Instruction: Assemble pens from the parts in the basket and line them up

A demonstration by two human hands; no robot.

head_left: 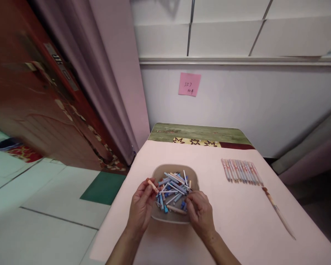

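Observation:
A plastic basin holds a jumble of pen parts: blue barrels, thin white refills and small blue pieces. Over its left rim, my left hand pinches a short orange-and-white pen barrel between thumb and fingers. My right hand is at the basin's right side, fingers curled together above the parts. Whatever its fingertips hold is too small to make out. Off to the right lies a row of assembled pens, side by side. One longer pen-like stick lies slanted in front of them.
A pale pink sheet covers most of the table, whose green patterned far end shows by the wall. On that wall is a pink note. A reddish-brown door and a purple curtain stand at the left.

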